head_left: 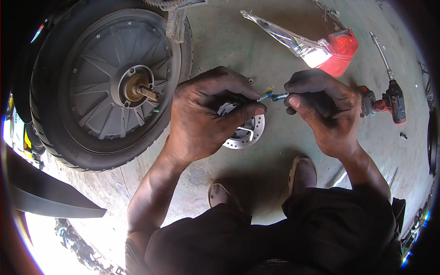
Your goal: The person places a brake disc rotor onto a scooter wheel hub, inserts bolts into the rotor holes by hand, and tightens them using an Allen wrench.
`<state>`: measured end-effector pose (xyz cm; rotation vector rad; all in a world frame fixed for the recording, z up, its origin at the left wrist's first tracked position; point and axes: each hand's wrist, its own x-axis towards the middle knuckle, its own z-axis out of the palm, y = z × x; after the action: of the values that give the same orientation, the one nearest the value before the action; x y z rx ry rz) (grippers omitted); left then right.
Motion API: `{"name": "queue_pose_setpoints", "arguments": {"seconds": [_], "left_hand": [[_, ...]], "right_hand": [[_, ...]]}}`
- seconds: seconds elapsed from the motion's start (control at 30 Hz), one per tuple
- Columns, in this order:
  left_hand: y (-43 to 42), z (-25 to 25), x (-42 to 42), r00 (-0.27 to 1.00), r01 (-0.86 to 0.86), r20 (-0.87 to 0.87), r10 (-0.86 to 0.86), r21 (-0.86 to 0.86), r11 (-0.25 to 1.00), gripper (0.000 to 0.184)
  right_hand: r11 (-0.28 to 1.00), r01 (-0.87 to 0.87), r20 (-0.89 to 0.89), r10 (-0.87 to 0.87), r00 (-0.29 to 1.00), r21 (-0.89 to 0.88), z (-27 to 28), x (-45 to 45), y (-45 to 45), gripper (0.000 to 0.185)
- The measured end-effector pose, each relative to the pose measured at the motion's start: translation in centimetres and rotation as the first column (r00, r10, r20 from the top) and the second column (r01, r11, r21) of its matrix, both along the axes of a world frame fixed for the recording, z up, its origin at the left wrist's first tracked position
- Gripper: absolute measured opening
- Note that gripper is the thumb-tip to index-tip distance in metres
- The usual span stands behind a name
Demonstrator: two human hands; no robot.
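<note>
A small metal piece [275, 97] sits between the hands, its long side running from 9 to 3 o'clock. The left hand [204, 112] pinches its 9 o'clock end — the right hand [331, 103] pinches the other. Both are just as near.

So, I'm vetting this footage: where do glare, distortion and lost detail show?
Head view: glare whites out the lower-left floor and a patch on the lamp; head view: dark, rounded corners suggest fisheye distortion; head view: metal pieces between left hand and right hand are too small for detail.
</note>
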<state>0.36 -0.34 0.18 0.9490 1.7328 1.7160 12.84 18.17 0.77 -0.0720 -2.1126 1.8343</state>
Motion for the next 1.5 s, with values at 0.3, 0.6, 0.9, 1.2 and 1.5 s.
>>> {"name": "queue_pose_setpoints", "arguments": {"seconds": [0.3,0.6,0.9,1.2,1.5], "left_hand": [[0.1,0.5,-0.5,0.878,-0.048,-0.475,0.053,0.022,0.999,0.021],[0.1,1.0,-0.9,0.846,0.108,-0.527,-0.077,0.028,0.994,0.024],[-0.6,0.4,-1.2,0.945,0.173,-0.281,-0.165,0.005,0.985,0.025],[-0.7,0.6,-1.4,0.955,0.185,-0.23,-0.187,-0.03,0.982,0.024],[-0.4,0.0,-1.2,0.977,0.148,-0.162,-0.141,0.034,0.988,0.025]], "right_hand": [[0.994,0.067,-0.064,-0.061,0.996,0.091,0.0,0.0,0.6,0.015],[0.931,0.052,-0.115,-0.011,0.993,0.36,-0.3,0.1,1.7,0.022],[0.902,-0.022,-0.241,0.139,0.961,0.431,-0.5,-0.3,1.9,0.024],[0.896,0.017,-0.244,0.103,0.964,0.443,-0.5,-0.3,1.6,0.027],[0.9,-0.096,-0.196,0.195,0.961,0.425,-0.4,-0.1,1.6,0.023]]}}
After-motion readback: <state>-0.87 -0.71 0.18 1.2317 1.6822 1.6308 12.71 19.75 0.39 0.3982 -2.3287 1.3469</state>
